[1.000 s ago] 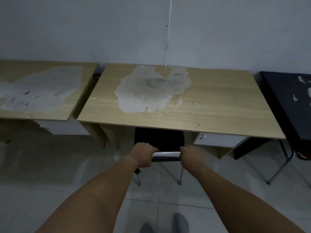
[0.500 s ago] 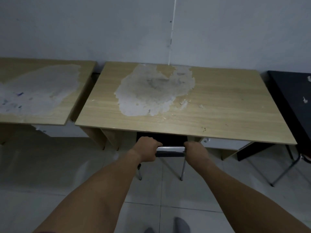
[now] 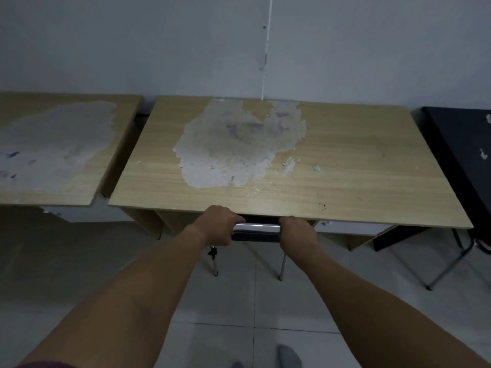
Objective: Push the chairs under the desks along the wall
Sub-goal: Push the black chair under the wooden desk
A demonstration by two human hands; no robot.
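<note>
A black chair with a chrome top rail (image 3: 257, 229) sits almost wholly beneath the middle wooden desk (image 3: 358, 181), whose top has a large worn grey patch. Only the rail, a strip of the black backrest and two metal rear legs show; the seat is hidden under the desk. My left hand (image 3: 218, 229) grips the rail's left end and my right hand (image 3: 297, 233) grips its right end, both right at the desk's front edge.
A second worn wooden desk (image 3: 53, 155) stands to the left, close beside the middle one. A black desk (image 3: 462, 144) stands at the right, with thin metal legs (image 3: 449, 264) below it. All back onto a grey wall. Pale floor tiles (image 3: 239, 301) lie below me.
The chair has slid forward under the middle desk; its black backrest is now mostly hidden. Both hands moved with the rail up to the desk's front edge.
</note>
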